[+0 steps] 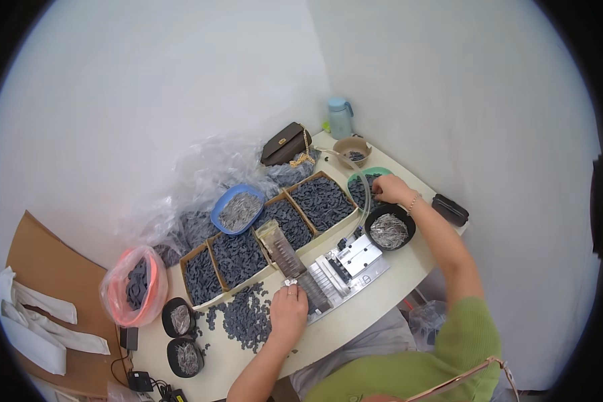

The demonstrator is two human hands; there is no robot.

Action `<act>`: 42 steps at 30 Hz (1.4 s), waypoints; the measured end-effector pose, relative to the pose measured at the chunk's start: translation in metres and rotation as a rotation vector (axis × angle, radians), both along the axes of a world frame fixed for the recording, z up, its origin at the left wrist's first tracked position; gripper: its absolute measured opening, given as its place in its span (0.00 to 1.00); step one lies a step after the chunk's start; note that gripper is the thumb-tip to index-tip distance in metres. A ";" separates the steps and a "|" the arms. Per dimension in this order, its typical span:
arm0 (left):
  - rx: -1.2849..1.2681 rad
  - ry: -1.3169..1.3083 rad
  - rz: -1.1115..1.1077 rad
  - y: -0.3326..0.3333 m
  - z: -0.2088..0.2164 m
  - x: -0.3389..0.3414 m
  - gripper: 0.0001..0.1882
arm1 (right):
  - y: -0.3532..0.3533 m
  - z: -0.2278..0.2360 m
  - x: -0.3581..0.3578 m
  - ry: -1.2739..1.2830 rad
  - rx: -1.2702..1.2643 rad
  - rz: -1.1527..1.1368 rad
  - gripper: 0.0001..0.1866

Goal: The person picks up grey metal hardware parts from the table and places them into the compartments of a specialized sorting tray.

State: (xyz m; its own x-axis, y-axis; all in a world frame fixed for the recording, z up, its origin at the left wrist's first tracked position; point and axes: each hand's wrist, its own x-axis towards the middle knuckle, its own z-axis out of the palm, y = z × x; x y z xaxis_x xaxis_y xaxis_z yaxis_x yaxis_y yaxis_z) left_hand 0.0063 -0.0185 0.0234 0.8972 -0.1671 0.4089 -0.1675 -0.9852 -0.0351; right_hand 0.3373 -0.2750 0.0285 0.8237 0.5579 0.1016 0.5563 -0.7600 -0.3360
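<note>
Many dark pieces [360, 193] in a green bowl [380, 170], right hand [395, 189] over it

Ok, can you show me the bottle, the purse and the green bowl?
Bottle [340, 122]: head view, middle of its body.
Purse [286, 143]: head view, its flap.
Green bowl [378, 170]: head view, its far rim.

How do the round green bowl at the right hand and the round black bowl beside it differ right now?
The green bowl holds small dark-grey pieces; the black bowl holds thin silvery pins. The right hand has its fingers at the green bowl, none at the black bowl's pins. The black bowl sits nearer the pale table's front edge than the green bowl. Both hold many loose parts.
</note>
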 end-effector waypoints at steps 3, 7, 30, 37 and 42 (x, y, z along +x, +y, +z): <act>-0.148 -0.005 -0.013 -0.001 0.014 -0.010 0.11 | 0.002 -0.015 0.011 -0.085 -0.013 -0.007 0.09; -0.280 -0.070 0.108 0.026 0.028 -0.054 0.12 | -0.007 0.010 -0.004 0.256 0.320 0.030 0.08; -0.488 0.021 0.965 0.187 0.017 -0.203 0.04 | 0.133 0.001 -0.208 -0.446 0.203 0.839 0.07; -0.411 -0.042 1.019 0.194 0.011 -0.212 0.04 | 0.090 0.019 -0.188 -0.449 0.190 0.612 0.11; -0.814 -0.175 0.841 0.168 0.029 -0.194 0.04 | 0.008 0.049 -0.144 -0.294 0.113 0.084 0.09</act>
